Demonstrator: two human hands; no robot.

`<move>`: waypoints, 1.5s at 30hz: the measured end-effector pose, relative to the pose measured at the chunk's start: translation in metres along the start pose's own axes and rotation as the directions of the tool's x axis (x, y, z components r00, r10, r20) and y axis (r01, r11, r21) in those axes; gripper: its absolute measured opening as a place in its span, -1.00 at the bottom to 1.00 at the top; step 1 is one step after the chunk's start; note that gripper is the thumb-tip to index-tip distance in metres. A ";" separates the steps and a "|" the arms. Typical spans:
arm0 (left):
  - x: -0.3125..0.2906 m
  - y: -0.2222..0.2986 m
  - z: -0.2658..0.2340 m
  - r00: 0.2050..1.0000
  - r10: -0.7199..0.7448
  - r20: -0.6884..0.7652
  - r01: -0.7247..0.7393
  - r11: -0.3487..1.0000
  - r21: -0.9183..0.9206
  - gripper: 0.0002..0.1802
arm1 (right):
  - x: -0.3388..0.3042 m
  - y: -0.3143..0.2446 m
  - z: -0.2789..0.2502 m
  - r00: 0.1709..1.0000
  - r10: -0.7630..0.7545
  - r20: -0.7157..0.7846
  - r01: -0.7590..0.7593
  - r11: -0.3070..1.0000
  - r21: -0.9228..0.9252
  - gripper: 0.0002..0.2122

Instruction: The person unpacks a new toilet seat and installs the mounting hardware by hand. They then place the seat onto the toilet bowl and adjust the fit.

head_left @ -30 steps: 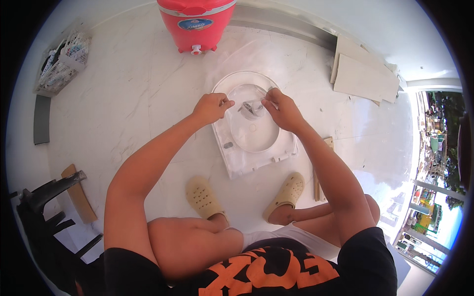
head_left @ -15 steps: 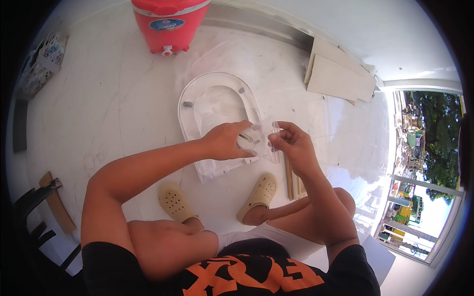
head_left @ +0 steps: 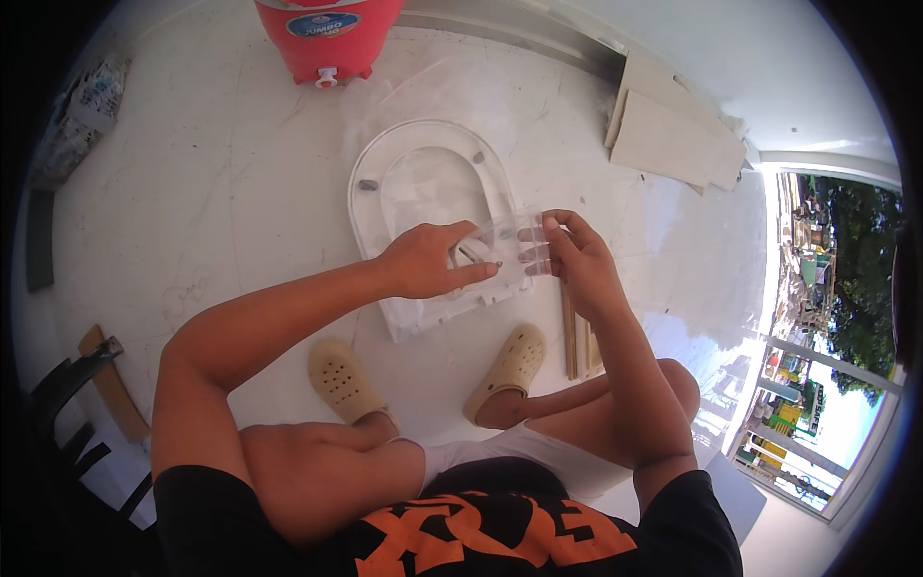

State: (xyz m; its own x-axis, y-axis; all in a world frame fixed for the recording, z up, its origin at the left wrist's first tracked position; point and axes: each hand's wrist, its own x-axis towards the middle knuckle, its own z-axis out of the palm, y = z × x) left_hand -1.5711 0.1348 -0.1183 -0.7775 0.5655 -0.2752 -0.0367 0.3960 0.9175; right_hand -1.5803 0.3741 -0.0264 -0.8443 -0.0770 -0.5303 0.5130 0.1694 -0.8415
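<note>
Left grip: the left hand (head_left: 433,262) curls round the filled end of a clear bag (head_left: 508,234), thumb on the near side.
Right grip: the right hand (head_left: 581,260) pinches the bag's other end, some fingers showing through the film.
Bag's place: held above the floor (head_left: 240,221), over the right side of the white toilet seat (head_left: 433,135), well in from the floor's far edge.
Bag handling: best, I judge, to cup the filled end low and draw the film gently, lest the metal parts (head_left: 470,253) spill.
Counts: one bag; one seat, two grey pads (head_left: 367,186) showing; two tan clogs (head_left: 344,383); one red cooler (head_left: 327,53) near the floor's far edge; metal parts too blurred to count.
</note>
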 end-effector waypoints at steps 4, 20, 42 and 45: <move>0.005 -0.008 0.004 0.999 0.023 -0.025 -0.023 1.000 0.004 -0.33 | 0.000 0.001 -0.006 0.998 -0.021 0.056 0.023 0.999 -0.032 -0.65; 0.001 -0.015 0.006 0.997 0.073 -0.035 -0.071 0.995 0.066 -0.36 | 0.004 0.006 -0.006 0.995 -0.028 0.091 0.038 0.993 -0.111 -0.76; -0.004 -0.011 -0.005 0.946 0.023 0.323 -0.029 0.999 0.016 -0.01 | 0.002 0.008 -0.014 0.978 0.057 0.203 0.004 0.958 -0.287 -0.77; -0.006 -0.014 -0.003 0.915 0.096 0.391 -0.122 0.992 0.040 0.07 | 0.001 0.009 -0.016 0.951 0.069 0.302 0.005 0.971 -0.239 -0.78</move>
State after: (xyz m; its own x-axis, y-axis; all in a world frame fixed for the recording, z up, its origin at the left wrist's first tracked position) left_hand -1.5684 0.1235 -0.1290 -0.4700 0.8385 -0.2757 0.0834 0.3532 0.9318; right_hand -1.5793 0.3908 -0.0330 -0.7209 -0.3579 -0.5935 0.4569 0.3985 -0.7953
